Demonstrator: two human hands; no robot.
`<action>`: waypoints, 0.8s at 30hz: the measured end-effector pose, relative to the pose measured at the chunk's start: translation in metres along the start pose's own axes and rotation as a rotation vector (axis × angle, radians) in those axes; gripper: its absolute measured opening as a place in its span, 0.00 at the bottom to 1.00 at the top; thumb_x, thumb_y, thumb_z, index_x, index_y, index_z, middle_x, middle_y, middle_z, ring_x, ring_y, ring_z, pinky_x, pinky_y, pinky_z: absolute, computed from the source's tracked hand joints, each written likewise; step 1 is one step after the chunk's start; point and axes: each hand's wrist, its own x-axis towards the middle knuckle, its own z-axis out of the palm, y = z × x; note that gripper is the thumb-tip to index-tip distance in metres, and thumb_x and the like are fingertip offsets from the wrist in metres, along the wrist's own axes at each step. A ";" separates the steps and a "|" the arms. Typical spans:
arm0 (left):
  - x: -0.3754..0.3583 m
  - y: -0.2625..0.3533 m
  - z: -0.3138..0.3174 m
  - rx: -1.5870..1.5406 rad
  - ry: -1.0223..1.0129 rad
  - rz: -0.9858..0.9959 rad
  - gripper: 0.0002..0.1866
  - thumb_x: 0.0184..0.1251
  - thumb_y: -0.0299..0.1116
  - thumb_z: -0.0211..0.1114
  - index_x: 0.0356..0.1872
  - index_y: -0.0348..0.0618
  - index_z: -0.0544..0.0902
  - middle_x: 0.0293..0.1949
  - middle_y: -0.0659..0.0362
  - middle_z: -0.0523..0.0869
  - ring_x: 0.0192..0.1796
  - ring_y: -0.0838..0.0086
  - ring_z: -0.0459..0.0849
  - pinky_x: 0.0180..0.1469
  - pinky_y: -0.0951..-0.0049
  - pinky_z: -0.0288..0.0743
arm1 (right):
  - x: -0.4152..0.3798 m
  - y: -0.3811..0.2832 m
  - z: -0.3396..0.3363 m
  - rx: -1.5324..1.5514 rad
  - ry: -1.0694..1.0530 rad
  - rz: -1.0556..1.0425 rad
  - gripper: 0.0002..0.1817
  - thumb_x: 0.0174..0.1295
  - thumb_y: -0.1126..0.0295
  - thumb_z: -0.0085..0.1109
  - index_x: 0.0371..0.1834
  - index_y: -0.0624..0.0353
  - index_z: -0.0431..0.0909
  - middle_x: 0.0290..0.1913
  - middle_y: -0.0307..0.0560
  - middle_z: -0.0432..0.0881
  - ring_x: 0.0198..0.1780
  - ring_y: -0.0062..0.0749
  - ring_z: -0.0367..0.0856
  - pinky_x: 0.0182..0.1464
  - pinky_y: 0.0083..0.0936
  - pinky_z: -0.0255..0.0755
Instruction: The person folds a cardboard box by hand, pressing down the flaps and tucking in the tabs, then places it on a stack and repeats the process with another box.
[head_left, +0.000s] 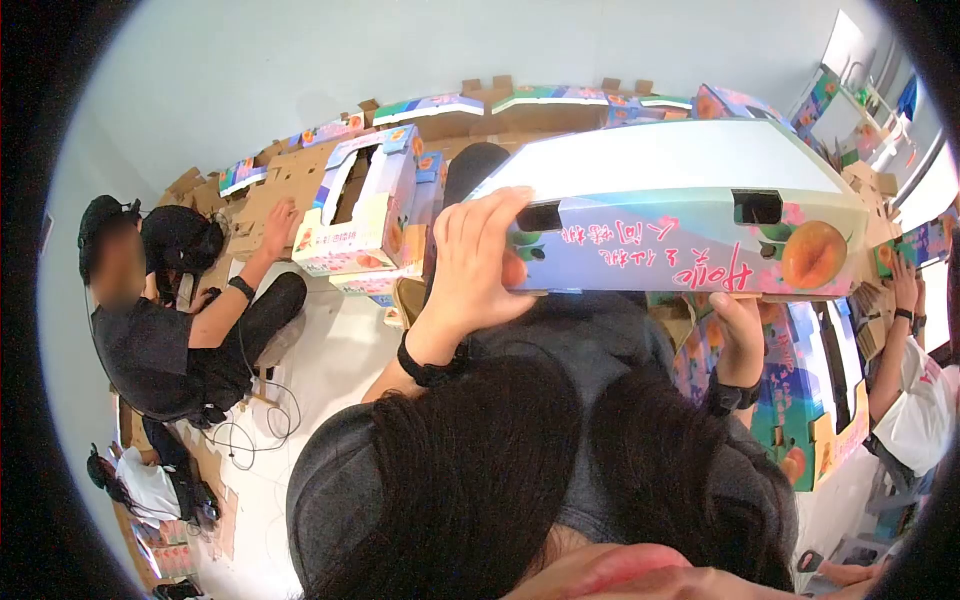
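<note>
A printed cardboard fruit box [650,245] with a peach picture, pink lettering and two dark slots is raised in front of my body. Its upper face is plain white. My left hand [475,260] grips the box's left end, fingers over the top corner and thumb at the lower edge. My right hand [740,330] holds the lower edge toward the right, with its thumb showing and the other fingers mostly hidden by the box. Dark bands circle both wrists.
Another peach-printed box [400,200] stands to the left, and more boxes [800,390] stand to the right. Flattened cardboard [285,185] lies along the wall. A seated person [150,350] works on the left near a floor cable [285,425]; another person [910,390] reaches in from the right.
</note>
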 end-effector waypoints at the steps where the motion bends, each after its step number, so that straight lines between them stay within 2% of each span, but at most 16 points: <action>1: 0.000 0.001 -0.001 0.003 -0.007 -0.007 0.57 0.29 0.39 0.81 0.71 0.46 0.67 0.65 0.54 0.75 0.65 0.55 0.72 0.69 0.53 0.56 | -0.001 -0.009 0.011 0.018 0.003 0.010 0.33 0.54 0.64 0.71 0.64 0.64 0.75 0.58 0.45 0.82 0.59 0.33 0.79 0.63 0.31 0.70; 4: -0.001 0.000 -0.001 0.007 -0.015 -0.004 0.57 0.28 0.38 0.81 0.71 0.46 0.66 0.66 0.54 0.74 0.66 0.54 0.71 0.69 0.53 0.56 | -0.009 -0.042 0.050 0.012 0.135 0.082 0.32 0.55 0.67 0.69 0.64 0.65 0.74 0.58 0.46 0.82 0.59 0.33 0.79 0.63 0.30 0.69; 7: -0.001 0.000 0.000 0.014 -0.026 -0.025 0.57 0.28 0.37 0.81 0.72 0.46 0.66 0.66 0.53 0.74 0.66 0.54 0.71 0.69 0.52 0.56 | -0.009 -0.041 0.054 0.111 0.119 0.101 0.32 0.55 0.69 0.67 0.65 0.65 0.73 0.58 0.48 0.82 0.59 0.33 0.79 0.63 0.29 0.69; 10: 0.000 0.000 -0.002 0.019 -0.040 -0.035 0.58 0.27 0.36 0.80 0.72 0.45 0.65 0.65 0.52 0.74 0.66 0.53 0.71 0.69 0.52 0.56 | -0.008 -0.031 0.053 0.141 0.101 0.026 0.32 0.57 0.68 0.67 0.65 0.67 0.72 0.59 0.49 0.81 0.61 0.34 0.78 0.65 0.31 0.68; 14: 0.001 0.004 -0.001 0.004 -0.028 -0.040 0.58 0.28 0.35 0.79 0.73 0.46 0.66 0.64 0.53 0.74 0.65 0.55 0.71 0.68 0.53 0.56 | 0.000 -0.019 0.065 0.454 0.222 -0.108 0.30 0.62 0.63 0.67 0.64 0.67 0.73 0.59 0.50 0.82 0.64 0.35 0.78 0.70 0.34 0.66; 17: 0.001 0.001 0.000 -0.016 -0.019 -0.044 0.57 0.28 0.35 0.79 0.73 0.46 0.66 0.64 0.53 0.74 0.65 0.56 0.71 0.68 0.53 0.56 | 0.013 -0.012 0.053 0.309 0.272 0.066 0.26 0.63 0.65 0.67 0.62 0.66 0.76 0.57 0.48 0.83 0.61 0.33 0.80 0.68 0.33 0.68; 18: 0.001 -0.002 0.001 -0.021 -0.015 -0.043 0.58 0.28 0.35 0.79 0.73 0.45 0.66 0.64 0.53 0.74 0.65 0.56 0.71 0.68 0.53 0.56 | 0.018 -0.011 0.055 0.345 0.261 0.002 0.23 0.63 0.67 0.67 0.59 0.65 0.79 0.55 0.47 0.84 0.58 0.30 0.82 0.65 0.31 0.70; 21: -0.001 -0.014 -0.003 0.001 -0.027 -0.063 0.58 0.29 0.36 0.80 0.74 0.45 0.65 0.64 0.52 0.74 0.66 0.55 0.71 0.70 0.51 0.55 | 0.020 -0.044 0.080 0.221 0.185 -0.014 0.22 0.61 0.69 0.69 0.58 0.64 0.80 0.55 0.45 0.84 0.56 0.27 0.82 0.62 0.29 0.72; 23: -0.007 -0.025 0.002 0.010 0.019 -0.052 0.62 0.29 0.37 0.80 0.76 0.43 0.60 0.67 0.51 0.72 0.69 0.53 0.68 0.73 0.49 0.51 | 0.031 -0.043 0.081 0.053 0.145 -0.075 0.22 0.61 0.71 0.69 0.58 0.66 0.79 0.55 0.46 0.84 0.56 0.27 0.81 0.61 0.29 0.72; 24: -0.010 -0.030 0.005 0.010 0.049 -0.051 0.63 0.29 0.36 0.81 0.77 0.42 0.58 0.68 0.51 0.72 0.71 0.53 0.67 0.74 0.49 0.50 | 0.033 -0.055 0.087 -0.083 0.136 -0.073 0.22 0.60 0.72 0.68 0.58 0.67 0.78 0.56 0.48 0.83 0.56 0.30 0.82 0.62 0.31 0.73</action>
